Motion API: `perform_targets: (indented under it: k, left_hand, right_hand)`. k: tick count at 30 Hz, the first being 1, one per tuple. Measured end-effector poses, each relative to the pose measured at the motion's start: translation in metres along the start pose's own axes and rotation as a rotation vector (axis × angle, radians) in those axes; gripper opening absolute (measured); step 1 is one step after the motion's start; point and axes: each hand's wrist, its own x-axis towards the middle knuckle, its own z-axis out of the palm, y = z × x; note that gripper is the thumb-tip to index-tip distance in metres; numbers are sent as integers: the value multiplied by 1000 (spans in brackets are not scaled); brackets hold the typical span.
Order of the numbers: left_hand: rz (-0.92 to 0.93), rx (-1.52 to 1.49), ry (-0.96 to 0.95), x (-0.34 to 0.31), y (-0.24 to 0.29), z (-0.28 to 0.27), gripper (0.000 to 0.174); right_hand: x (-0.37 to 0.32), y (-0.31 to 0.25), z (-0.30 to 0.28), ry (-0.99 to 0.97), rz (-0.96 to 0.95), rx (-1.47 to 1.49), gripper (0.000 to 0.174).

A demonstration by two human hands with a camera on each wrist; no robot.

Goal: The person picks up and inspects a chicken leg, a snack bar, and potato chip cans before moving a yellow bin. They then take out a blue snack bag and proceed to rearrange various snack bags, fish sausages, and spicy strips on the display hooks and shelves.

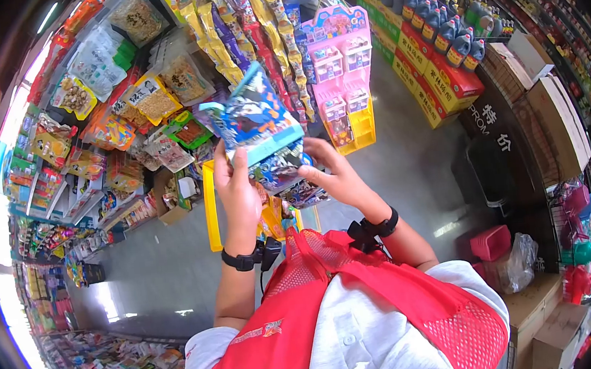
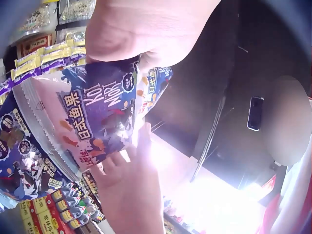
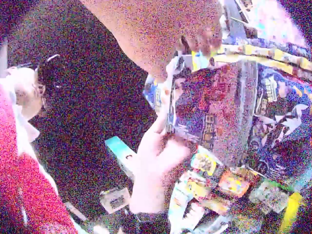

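Note:
Blue snack bags (image 1: 258, 114) are held up together in front of the chest, overlapping one another. On the left edge, my left hand (image 1: 237, 189) grips them with its thumb over the front. My right hand (image 1: 340, 177) pinches the lower right side, thumb on the near face. Printed fish-snack lettering shows on a dark blue and pink bag (image 2: 102, 109) in the left wrist view, with a hand at either end. The right wrist view is grainy; a bag (image 3: 214, 107) there spans between both hands.
A yellow-edged rack (image 1: 211, 206) with packets stands below the hands. Hanging snack strips (image 1: 254, 30) and a pink display stand (image 1: 341, 61) are just ahead. Snack shelves line the left; boxes (image 1: 451, 79) topped with dark bottles stand at right.

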Motion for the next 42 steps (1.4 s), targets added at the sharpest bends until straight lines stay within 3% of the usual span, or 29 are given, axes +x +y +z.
perform_targets:
  k: [4, 9, 10, 12, 16, 20, 22, 29, 33, 37, 40, 42]
  left_hand:
    - [-94, -90, 53, 3, -7, -7, 40]
    - [-129, -21, 71, -9, -25, -11, 38]
    - [-137, -17, 67, -11, -28, -10, 39]
    - [-149, -9, 61, -13, -31, -13, 39]
    - [-160, 69, 37, -19, -40, -17, 39]
    - [-205, 56, 65, -27, -48, -14, 43]
    - [-227, 91, 65, -31, -53, -15, 43]
    - [-504, 105, -6, -42, -71, -28, 33]
    - [-471, 89, -20, -44, -82, -34, 30]
    - [-417, 123, -54, -41, -80, -46, 36]
    - [-352, 132, -26, -39, -72, -44, 44]
    - [-339, 151, -49, -38, -61, -49, 49]
  right_hand:
    - [-11, 10, -5, -93, 33, -137, 61]
    - [-18, 24, -6, -74, 244, 167, 54]
    - [-18, 17, -10, -81, 237, 9, 51]
    - [-19, 16, -15, -134, 314, 49, 52]
    - [-27, 45, -20, -161, 342, 21, 49]
    - [-34, 66, -17, -81, 255, 98, 48]
    - [-33, 43, -23, -73, 382, 132, 46]
    - [-28, 59, -26, 32, 300, 248, 46]
    - [-28, 60, -27, 5, 295, 275, 47]
    - [-25, 44, -20, -75, 339, 260, 49]
    - [-19, 46, -10, -142, 263, 231, 51]
    - [-8, 39, -4, -136, 287, 370, 49]
